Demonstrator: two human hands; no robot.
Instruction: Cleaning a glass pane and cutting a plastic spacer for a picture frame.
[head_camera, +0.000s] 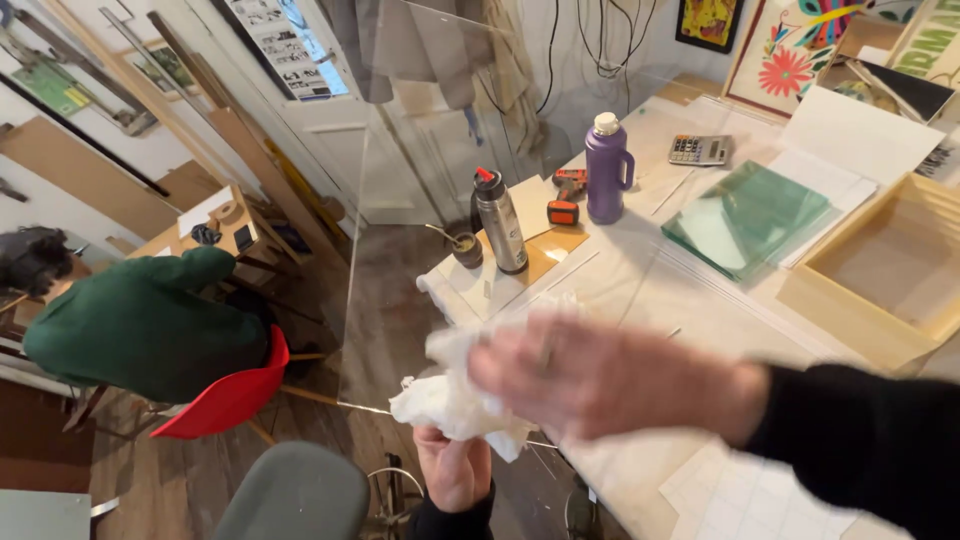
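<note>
A large clear sheet (400, 200) stands upright in front of me, its left edge running down over the floor. My left hand (455, 472) grips the sheet's lower edge from below. My right hand (600, 378), blurred by motion, presses a crumpled white cloth (450, 400) flat against the sheet's face, just above my left hand. My right sleeve is black.
The white worktable (640, 290) carries a steel flask (500, 222), a purple bottle (607, 170), a calculator (698, 150), stacked green glass panes (745, 215) and a wooden box frame (890, 270). Another person in a green sweater (140, 320) sits on a red chair (235, 395). A grey stool (295, 495) stands nearby.
</note>
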